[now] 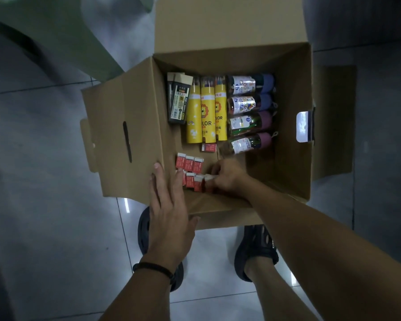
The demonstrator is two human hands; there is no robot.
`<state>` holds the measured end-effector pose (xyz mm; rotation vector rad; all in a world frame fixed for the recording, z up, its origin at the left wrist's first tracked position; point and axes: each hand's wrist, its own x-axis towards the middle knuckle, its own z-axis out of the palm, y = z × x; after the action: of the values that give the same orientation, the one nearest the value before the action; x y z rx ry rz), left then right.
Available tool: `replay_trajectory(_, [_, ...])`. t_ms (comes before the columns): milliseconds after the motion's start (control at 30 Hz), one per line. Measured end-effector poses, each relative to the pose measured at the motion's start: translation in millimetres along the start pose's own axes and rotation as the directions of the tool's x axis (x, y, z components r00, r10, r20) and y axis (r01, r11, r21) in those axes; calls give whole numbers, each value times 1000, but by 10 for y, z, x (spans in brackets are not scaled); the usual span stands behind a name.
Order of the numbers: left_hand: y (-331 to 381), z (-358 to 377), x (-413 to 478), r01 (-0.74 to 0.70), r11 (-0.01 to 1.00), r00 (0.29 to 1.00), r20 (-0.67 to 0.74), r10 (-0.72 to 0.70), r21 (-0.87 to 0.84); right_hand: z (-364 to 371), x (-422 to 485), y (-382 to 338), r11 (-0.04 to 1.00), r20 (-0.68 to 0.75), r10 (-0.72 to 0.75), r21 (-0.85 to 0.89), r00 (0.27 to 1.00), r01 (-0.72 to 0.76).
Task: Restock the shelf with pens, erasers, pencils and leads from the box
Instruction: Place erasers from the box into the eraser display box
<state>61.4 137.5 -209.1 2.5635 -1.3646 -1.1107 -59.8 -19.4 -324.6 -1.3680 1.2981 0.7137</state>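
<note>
Several red erasers lie at seven o'clock in the box. Inside it, the right hand curls its fingers round an eraser, which sits at nine o'clock of the palm. At seven o'clock the left hand lies flat on the box corner, fingers straight, together.
</note>
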Motion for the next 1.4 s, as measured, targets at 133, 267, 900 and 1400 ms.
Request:
replay_trajectory(133, [-25,-87,-15,2,998,999,51,1,-63,-105,-226,26,998,-115,-46,41,992,51])
replay_trajectory(267, [164,-459,-116,79,928,996,3,-84,-364,-305,-865,-140,941,-233,-111,288,966,177])
replay_trajectory(900, [1608,-4710,-2583,59,-308,978,117,-174,-949,-1660,-6075,-2817,730,-309,-660,-51,685,681])
replay_trajectory(1400, [166,-5006,-4837,-16,-161,856,70,-512,-987,-817,-6795,-3093,820,-276,-524,95,806,565])
